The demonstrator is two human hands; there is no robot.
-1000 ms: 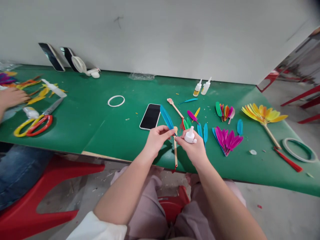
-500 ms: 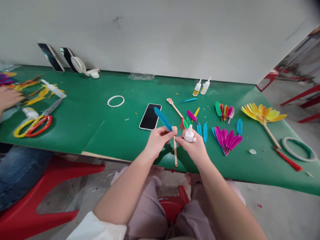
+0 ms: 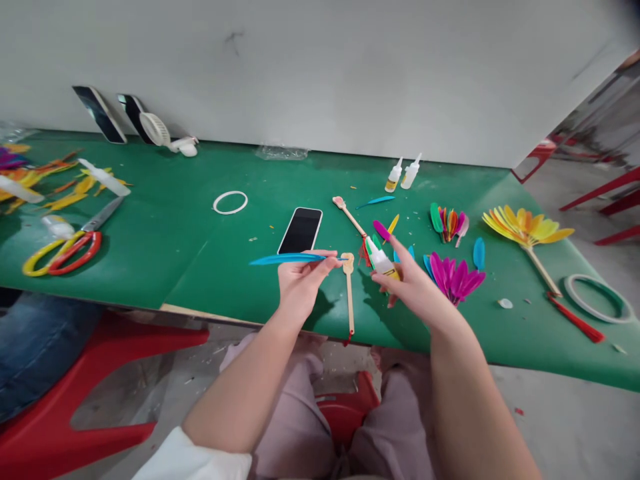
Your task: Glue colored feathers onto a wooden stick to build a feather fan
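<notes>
My left hand (image 3: 306, 277) pinches a blue feather (image 3: 283, 258) near its quill, and the feather lies almost level, pointing left. The quill end reaches the rounded head of a wooden fan handle (image 3: 349, 287), which lies on the table with a red tassel at its lower end. To the right, my right hand (image 3: 415, 283) grips a glue bottle (image 3: 383, 259) with a white nozzle and yellow label, tilted so the nozzle points up and left. Close by that hand are a magenta feather (image 3: 382, 231) and a second wooden handle (image 3: 350, 215) with a red tassel.
A phone (image 3: 301, 231) lies beyond my left hand. Magenta feathers (image 3: 454, 280), a yellow feather fan (image 3: 528, 230) and a tape roll (image 3: 597, 299) are to the right. Two glue bottles (image 3: 394, 177) stand near the wall. Scissors (image 3: 75, 250) lie at left.
The blue feather has swung from upright to level, its quill now at the handle's head. My right hand has moved right, and the glue bottle has tipped over toward the left.
</notes>
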